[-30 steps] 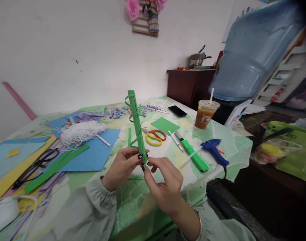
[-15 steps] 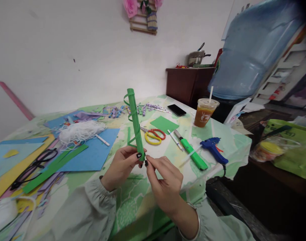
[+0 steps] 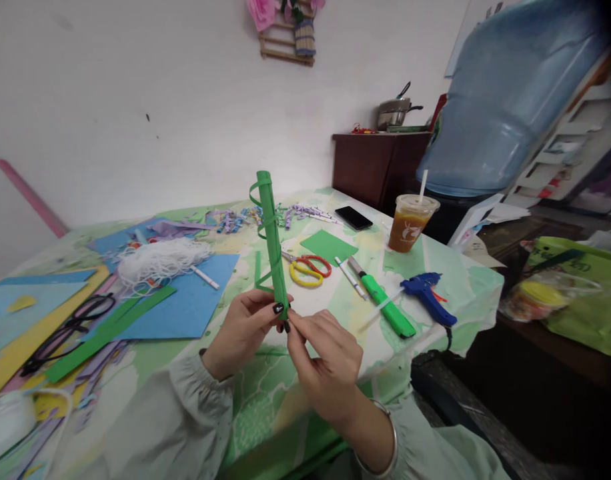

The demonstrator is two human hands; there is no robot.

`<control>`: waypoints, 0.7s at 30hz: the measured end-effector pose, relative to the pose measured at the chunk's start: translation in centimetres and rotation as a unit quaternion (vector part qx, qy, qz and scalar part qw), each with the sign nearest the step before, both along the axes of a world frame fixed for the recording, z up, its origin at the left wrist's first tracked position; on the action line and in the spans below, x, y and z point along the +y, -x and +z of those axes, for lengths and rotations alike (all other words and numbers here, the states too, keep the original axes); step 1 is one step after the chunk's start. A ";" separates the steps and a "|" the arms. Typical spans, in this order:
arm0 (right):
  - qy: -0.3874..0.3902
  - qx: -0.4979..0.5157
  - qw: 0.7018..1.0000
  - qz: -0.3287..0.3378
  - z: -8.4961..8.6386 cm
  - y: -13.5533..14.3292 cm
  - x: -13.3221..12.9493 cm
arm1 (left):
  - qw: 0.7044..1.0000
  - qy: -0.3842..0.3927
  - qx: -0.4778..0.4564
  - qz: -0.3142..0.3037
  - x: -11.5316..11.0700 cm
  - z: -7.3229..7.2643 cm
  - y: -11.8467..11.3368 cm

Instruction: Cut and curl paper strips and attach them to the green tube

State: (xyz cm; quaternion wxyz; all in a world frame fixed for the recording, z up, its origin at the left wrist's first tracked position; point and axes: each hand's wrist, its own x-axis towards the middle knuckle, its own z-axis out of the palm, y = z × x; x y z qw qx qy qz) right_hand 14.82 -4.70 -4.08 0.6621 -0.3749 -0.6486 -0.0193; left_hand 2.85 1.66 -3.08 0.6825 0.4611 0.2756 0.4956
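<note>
A green paper tube [image 3: 271, 237] stands nearly upright, leaning slightly left, with a narrow green strip wound loosely around it. My left hand [image 3: 248, 323] is closed around the tube's lower end. The fingertips of my right hand [image 3: 325, 357] are pinched together at the bottom of the tube, touching its right side; whether they grip the paper or something small is hidden. Behind the tube lie scissors [image 3: 306, 275] with one yellow and one red handle, beside a green paper square [image 3: 329, 247].
On the right are a blue glue gun [image 3: 425, 297], a green lighter [image 3: 388, 308], a drink cup [image 3: 411, 223] and a phone [image 3: 354, 218]. White string [image 3: 160, 263], blue paper [image 3: 185, 320], green strips [image 3: 105, 337] and glasses [image 3: 70, 330] lie at the left.
My right hand's fingertips have come together and moved slightly left onto the tube's lower end. My left hand keeps its hold.
</note>
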 end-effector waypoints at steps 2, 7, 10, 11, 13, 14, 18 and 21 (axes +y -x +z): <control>-0.003 -0.008 1.000 -0.002 0.1 -0.1 0.1 | 1.000 -0.006 0.002 -0.003 0.1 0.0 0.0; 0.004 -0.021 1.000 -0.012 0.0 -0.1 0.2 | 1.000 -0.013 0.019 0.006 0.2 -0.1 0.0; 0.019 -0.022 0.999 -0.013 -0.2 -0.1 0.3 | 0.999 -0.014 0.030 0.017 0.3 -0.3 0.1; 0.027 -0.022 0.999 -0.010 -0.2 -0.1 0.3 | 0.999 -0.014 0.032 0.025 0.4 -0.4 0.2; 0.040 -0.020 0.999 0.000 -0.1 -0.4 0.2 | 0.998 -0.020 0.045 0.047 0.5 -0.5 0.2; 0.044 -0.016 0.999 0.006 0.0 -0.6 0.2 | 0.996 -0.027 0.059 0.060 0.6 -0.4 0.2; 0.090 0.054 0.994 0.012 0.7 -2.1 1.8 | 0.977 -0.072 0.150 0.130 0.9 -0.2 0.0; 0.231 0.127 0.963 0.052 1.2 -3.1 4.7 | 0.950 -0.105 0.212 0.206 0.9 -0.1 -0.1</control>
